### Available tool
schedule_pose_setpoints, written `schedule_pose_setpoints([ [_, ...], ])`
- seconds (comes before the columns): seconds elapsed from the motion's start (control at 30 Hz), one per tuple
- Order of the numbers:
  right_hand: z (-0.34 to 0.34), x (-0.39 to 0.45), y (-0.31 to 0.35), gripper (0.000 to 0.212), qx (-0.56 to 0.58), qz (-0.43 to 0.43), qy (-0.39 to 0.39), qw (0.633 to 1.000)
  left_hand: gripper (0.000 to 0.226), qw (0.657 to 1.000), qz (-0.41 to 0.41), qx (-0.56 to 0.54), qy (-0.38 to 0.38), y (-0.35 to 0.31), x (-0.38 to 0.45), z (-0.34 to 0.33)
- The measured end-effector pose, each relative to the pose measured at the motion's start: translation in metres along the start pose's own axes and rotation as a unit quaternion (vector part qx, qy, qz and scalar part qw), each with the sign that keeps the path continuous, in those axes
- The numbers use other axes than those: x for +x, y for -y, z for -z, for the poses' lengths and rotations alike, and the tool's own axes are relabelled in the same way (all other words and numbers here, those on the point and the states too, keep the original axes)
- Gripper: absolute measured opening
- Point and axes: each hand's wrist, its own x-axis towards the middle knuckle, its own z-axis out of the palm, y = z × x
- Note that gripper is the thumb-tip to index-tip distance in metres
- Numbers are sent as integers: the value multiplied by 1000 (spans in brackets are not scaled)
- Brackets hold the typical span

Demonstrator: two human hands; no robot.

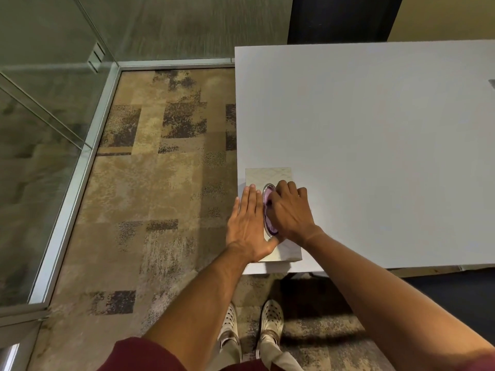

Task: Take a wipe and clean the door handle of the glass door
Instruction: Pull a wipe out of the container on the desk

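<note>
A pale wipe box (267, 175) lies flat on the near left corner of the white table (375, 145). Its oval opening (268, 210) has a silver rim and a purple inside. My left hand (247, 223) lies flat on the box's left side, fingers together, pressing it down. My right hand (290, 210) is over the opening, with its fingertips curled into it. The fingers hide whether a wipe is pinched there. The glass door's handle is not in view.
Glass panels in metal frames (75, 183) run along the left, meeting at a corner at the back. Patterned brown carpet (160, 183) covers the floor between them and the table. My feet in pale perforated shoes (270, 322) stand below the table's near edge.
</note>
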Motion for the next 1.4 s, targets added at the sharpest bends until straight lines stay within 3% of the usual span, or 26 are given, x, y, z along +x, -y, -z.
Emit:
schedule_pose_setpoints([
  [0.4,30,1,-20,30,154,-20,-55,986,121,1000,4,9,-2,1,1,-6],
  [0.53,47,3,-27,21,267,-42,-60,961,121,1000,4,5,-8,1,1,-6],
  [0.67,62,5,-34,7,422,-89,-50,901,120,1000,3,-2,-8,2,0,-6],
  [0.87,78,11,-42,17,544,-150,-22,826,119,1000,1,1,-5,2,-1,-5],
  [1.0,95,16,-42,26,675,-212,14,707,119,1000,1,4,-4,1,-2,-2],
  [1.13,106,21,-40,24,774,-290,11,563,119,1000,2,-11,-5,0,-3,2],
  [1.2,103,21,-42,18,807,-280,26,519,119,1000,3,-5,0,0,-3,2],
  [1.3,94,24,-44,28,830,-239,18,504,118,1000,6,-5,-2,-1,-2,2],
  [1.4,94,24,-39,42,795,-238,-7,558,117,1000,6,-4,-7,-1,-2,1],
])
